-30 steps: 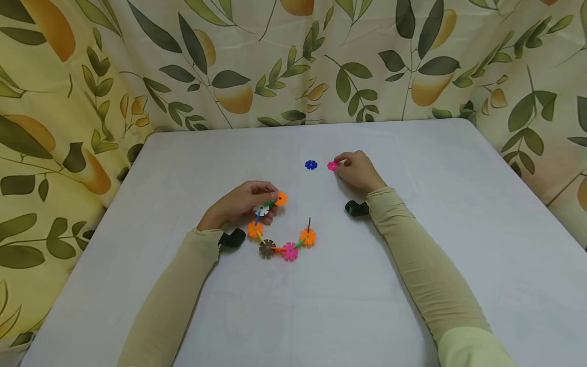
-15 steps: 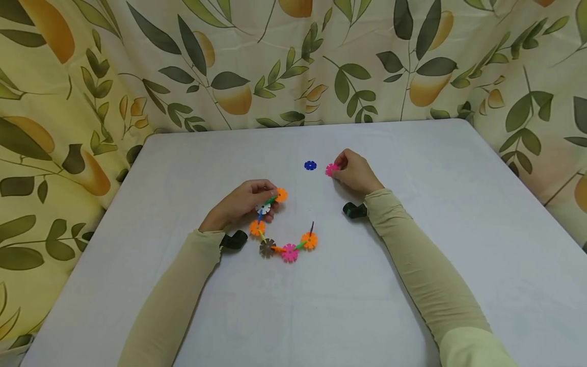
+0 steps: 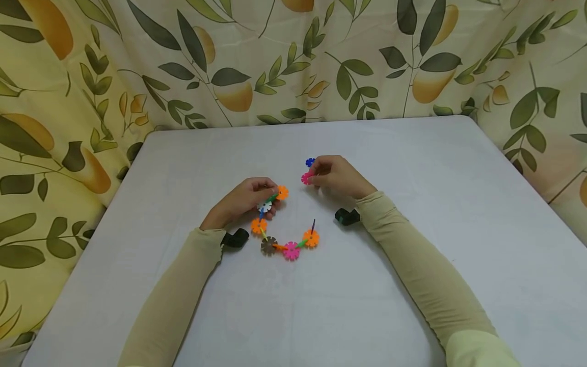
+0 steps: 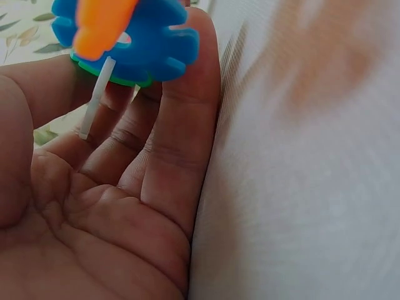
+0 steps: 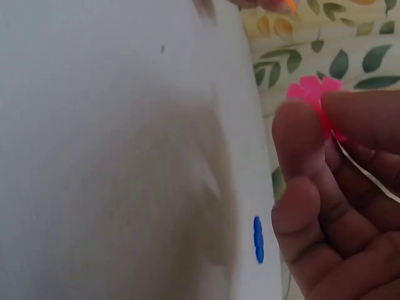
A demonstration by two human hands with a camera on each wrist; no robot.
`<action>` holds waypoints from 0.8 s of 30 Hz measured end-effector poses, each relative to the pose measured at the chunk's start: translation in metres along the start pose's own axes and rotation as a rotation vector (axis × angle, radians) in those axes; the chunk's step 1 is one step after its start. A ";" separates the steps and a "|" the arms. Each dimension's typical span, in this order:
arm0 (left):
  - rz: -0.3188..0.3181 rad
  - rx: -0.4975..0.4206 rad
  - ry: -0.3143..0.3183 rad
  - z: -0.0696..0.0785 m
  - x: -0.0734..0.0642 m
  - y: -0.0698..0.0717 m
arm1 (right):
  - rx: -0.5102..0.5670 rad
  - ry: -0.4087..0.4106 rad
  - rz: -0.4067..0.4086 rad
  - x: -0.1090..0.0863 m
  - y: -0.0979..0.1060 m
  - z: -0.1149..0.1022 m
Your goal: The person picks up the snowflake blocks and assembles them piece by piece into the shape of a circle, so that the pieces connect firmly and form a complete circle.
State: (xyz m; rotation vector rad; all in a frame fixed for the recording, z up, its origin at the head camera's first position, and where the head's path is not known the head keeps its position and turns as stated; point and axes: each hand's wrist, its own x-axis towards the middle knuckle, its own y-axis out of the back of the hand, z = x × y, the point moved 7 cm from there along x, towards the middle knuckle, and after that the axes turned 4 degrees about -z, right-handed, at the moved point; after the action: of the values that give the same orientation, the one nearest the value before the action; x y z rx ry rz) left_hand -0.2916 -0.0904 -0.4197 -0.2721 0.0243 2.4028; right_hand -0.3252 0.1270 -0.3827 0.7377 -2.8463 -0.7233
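Note:
In the head view my left hand (image 3: 247,200) pinches the upper end of a curved chain of interlocking plastic flower discs, near its green disc (image 3: 271,198) and orange end disc (image 3: 282,192). The chain curves through a white disc (image 3: 264,206), a brown disc (image 3: 269,245) and a pink disc (image 3: 291,251). At its other end is an orange disc (image 3: 311,238) with a dark disc (image 3: 314,226) on edge. My right hand (image 3: 341,177) pinches a loose pink flower disc (image 5: 307,92) between thumb and fingertips, to the right of the left hand.
A loose dark blue flower disc (image 3: 310,162) lies on the white-covered table (image 3: 390,306), just behind the right hand. Black wrist straps (image 3: 347,216) show below both wrists. A curtain printed with fruit and leaves (image 3: 284,61) hangs behind the table.
My right hand has picked up the loose pink disc and carried it left and slightly nearer, in front of the blue disc. The left hand and chain have barely shifted.

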 end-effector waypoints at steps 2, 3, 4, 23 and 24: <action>0.008 0.004 0.009 0.001 -0.001 0.000 | 0.028 0.021 -0.034 0.000 -0.007 -0.007; 0.010 0.006 0.011 0.001 -0.001 0.000 | 0.037 0.029 -0.046 0.000 -0.009 -0.010; 0.013 0.010 0.015 0.001 -0.001 0.001 | 0.037 0.036 -0.057 0.000 -0.012 -0.012; 0.018 0.071 0.022 0.001 -0.001 0.002 | 0.009 0.109 -0.141 0.000 -0.038 -0.023; 0.019 0.071 0.022 0.001 -0.001 0.002 | 0.003 0.114 -0.136 0.000 -0.039 -0.024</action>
State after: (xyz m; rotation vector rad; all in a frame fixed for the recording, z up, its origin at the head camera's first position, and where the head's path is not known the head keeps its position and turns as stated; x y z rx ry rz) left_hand -0.2926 -0.0926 -0.4191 -0.2661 0.1219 2.4119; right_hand -0.3031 0.0872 -0.3803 0.9487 -2.7166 -0.6713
